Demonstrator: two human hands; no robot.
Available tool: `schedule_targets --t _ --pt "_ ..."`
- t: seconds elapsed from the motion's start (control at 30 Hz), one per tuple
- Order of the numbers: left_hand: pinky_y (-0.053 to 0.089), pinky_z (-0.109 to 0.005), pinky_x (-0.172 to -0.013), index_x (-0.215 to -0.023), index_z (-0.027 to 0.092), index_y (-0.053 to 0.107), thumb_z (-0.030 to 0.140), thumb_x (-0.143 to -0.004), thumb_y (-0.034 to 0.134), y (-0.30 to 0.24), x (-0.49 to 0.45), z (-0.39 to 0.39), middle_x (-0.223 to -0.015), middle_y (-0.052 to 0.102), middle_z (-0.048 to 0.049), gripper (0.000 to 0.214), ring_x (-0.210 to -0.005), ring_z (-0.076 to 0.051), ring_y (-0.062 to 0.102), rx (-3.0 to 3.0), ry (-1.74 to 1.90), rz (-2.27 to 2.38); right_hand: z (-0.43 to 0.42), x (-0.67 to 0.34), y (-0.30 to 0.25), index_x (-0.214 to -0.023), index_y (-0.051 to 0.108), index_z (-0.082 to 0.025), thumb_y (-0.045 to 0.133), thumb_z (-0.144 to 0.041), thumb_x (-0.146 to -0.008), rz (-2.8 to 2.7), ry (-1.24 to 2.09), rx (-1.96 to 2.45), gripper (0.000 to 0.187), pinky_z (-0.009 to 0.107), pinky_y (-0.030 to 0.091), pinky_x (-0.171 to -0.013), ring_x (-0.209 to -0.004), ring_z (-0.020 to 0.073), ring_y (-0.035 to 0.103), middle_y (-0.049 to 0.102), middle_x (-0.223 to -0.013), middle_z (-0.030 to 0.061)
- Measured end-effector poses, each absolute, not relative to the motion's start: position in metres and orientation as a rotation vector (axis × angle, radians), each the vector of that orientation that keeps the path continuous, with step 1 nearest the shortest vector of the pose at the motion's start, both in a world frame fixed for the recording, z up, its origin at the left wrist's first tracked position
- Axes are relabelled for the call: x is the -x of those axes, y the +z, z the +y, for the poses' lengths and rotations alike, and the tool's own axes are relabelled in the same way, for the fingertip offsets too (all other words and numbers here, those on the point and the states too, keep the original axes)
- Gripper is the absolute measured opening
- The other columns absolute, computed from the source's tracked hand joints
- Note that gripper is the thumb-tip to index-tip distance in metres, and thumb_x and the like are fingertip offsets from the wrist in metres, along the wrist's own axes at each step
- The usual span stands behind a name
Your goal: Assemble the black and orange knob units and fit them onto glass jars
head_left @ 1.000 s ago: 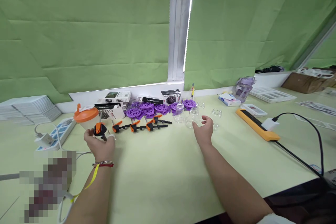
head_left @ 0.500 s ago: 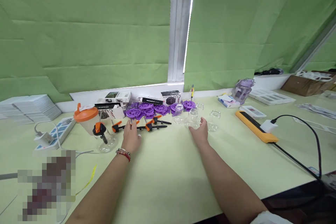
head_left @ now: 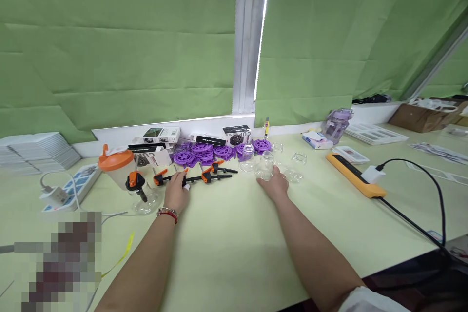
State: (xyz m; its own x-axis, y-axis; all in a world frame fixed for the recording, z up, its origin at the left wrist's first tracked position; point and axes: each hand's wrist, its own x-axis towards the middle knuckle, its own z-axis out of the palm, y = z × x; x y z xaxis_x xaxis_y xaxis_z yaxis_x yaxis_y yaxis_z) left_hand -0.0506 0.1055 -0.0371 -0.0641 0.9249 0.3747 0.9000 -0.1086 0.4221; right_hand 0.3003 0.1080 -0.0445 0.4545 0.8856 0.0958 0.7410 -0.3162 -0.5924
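Note:
My left hand (head_left: 177,192) is closed over a black-and-orange bottle top with a long dark stem (head_left: 188,181), lying on the table. The fingertips are partly hidden. Two more such tops (head_left: 209,174) lie to its right. My right hand (head_left: 275,184) has its thumb and fingers around the lower part of a clear glass bottle (head_left: 265,165) standing on the table. Other glass bottles stand close by, one behind to the left (head_left: 247,160) and one to the right (head_left: 297,168). At the left, a glass bottle (head_left: 146,204) holds a tilted black-and-orange top (head_left: 135,181).
Purple wheel-shaped holders (head_left: 203,150) pile up behind the tops, near cup holder boxes (head_left: 157,156). An orange-lidded cup (head_left: 116,163) and white power strip (head_left: 82,183) stand left. On the right are an orange power strip (head_left: 353,175), its black cable, and a purple bottle (head_left: 337,126).
My right hand has moved in slightly and closed around the glass bottle. My left hand has come down over the bottle top, its fingers now more curled.

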Motion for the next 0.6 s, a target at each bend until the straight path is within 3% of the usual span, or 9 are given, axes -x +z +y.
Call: schedule_targets --t 0.23,0.37,0.6 --pt "0.036 -0.048 -0.101 -0.124 0.014 0.054 0.006 -0.075 0.046 -0.024 0.050 0.097 -0.128 0.052 -0.0158 0.050 -0.119 -0.032 0.046 -2.260 1.174 2.111 0.103 -0.301 -0.043 -0.131 0.043 -0.016 0.068 -0.052 -0.061 -1.225 0.371 1.983 0.083 0.045 0.037 -0.100 -0.120 0.0338 0.048 0.058 -0.123 0.0140" --pt "0.032 -0.049 -0.105 -0.136 0.010 0.041 0.012 -0.081 0.046 -0.019 0.040 0.090 -0.130 0.047 -0.0191 0.055 -0.125 -0.033 0.039 -2.295 1.368 2.033 0.096 -0.291 -0.039 -0.130 0.041 -0.015 0.069 -0.051 -0.060 -1.158 0.349 1.742 0.083 0.039 0.042 -0.098 -0.118 0.0296 0.050 0.054 -0.126 0.0144" --pt "0.035 -0.042 -0.106 -0.138 0.022 0.037 0.021 -0.086 0.047 -0.023 0.017 0.080 -0.133 0.039 -0.0120 0.053 -0.128 -0.026 0.039 -2.170 1.428 1.625 0.094 -0.249 -0.049 -0.136 0.031 -0.016 0.066 -0.032 -0.067 -1.518 0.229 1.374 0.079 0.042 0.035 -0.107 -0.128 0.0271 0.043 0.044 -0.137 0.0148"
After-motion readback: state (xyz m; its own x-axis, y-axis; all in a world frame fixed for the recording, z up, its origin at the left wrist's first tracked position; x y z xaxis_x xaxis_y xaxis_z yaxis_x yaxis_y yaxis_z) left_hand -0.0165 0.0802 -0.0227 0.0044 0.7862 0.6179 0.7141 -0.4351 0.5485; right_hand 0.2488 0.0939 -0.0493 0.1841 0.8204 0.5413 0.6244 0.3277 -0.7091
